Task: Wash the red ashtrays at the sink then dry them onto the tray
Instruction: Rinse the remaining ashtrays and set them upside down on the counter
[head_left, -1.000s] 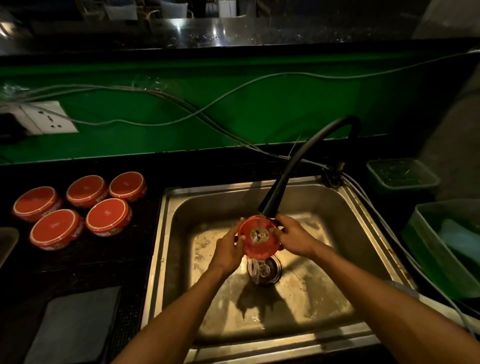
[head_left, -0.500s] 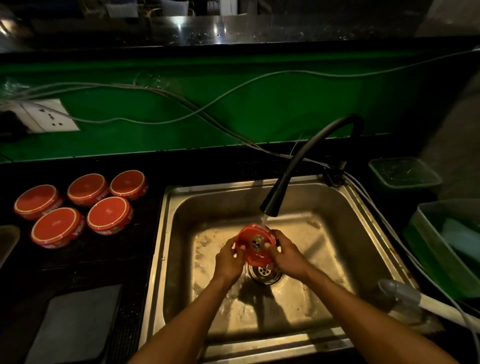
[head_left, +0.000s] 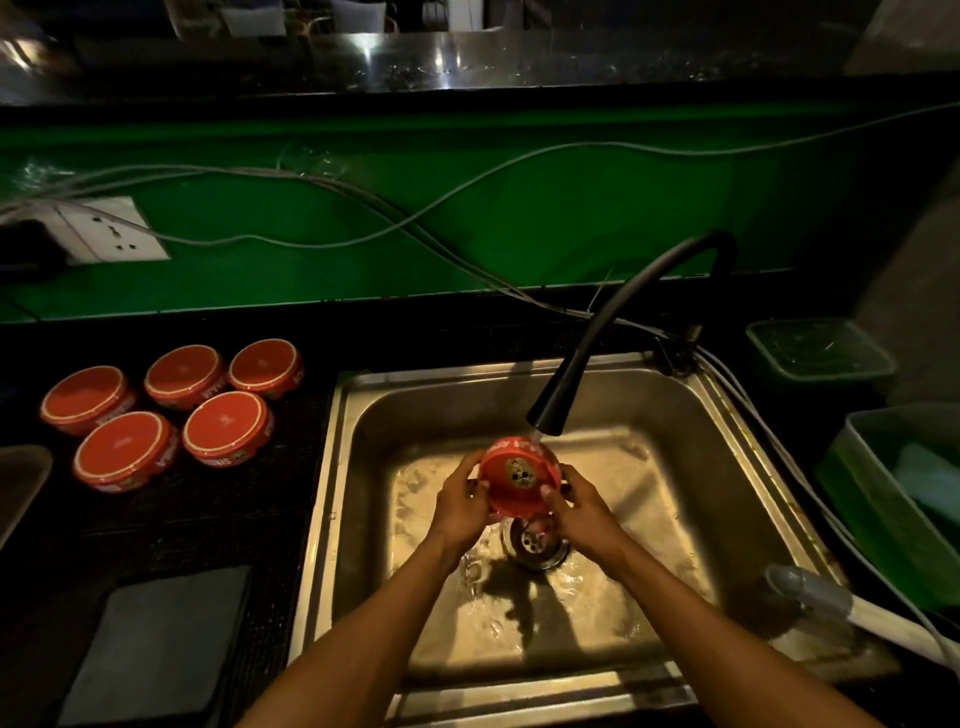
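Both my hands hold one red ashtray (head_left: 511, 483) over the steel sink (head_left: 363, 467), just above the drain (head_left: 535, 543). My left hand (head_left: 460, 506) grips its left rim and my right hand (head_left: 579, 512) grips its right rim. The ashtray is tilted with its inside facing me, and something pale sits in its middle. A thin stream of water falls from the black faucet spout (head_left: 548, 413) onto its upper edge. Several more red ashtrays (head_left: 223, 428) stand upside down on the dark counter to the left of the sink.
A grey mat (head_left: 156, 644) lies on the counter at the front left, and a tray edge (head_left: 21, 483) shows at the far left. Green plastic tubs (head_left: 878, 519) stand right of the sink. Cables (head_left: 363, 208) run along the green wall past a socket (head_left: 109, 228).
The ashtray and both hands dropped a little lower in the sink, away from the spout, and water now runs onto the ashtray's rim. The ashtrays on the counter have not moved.
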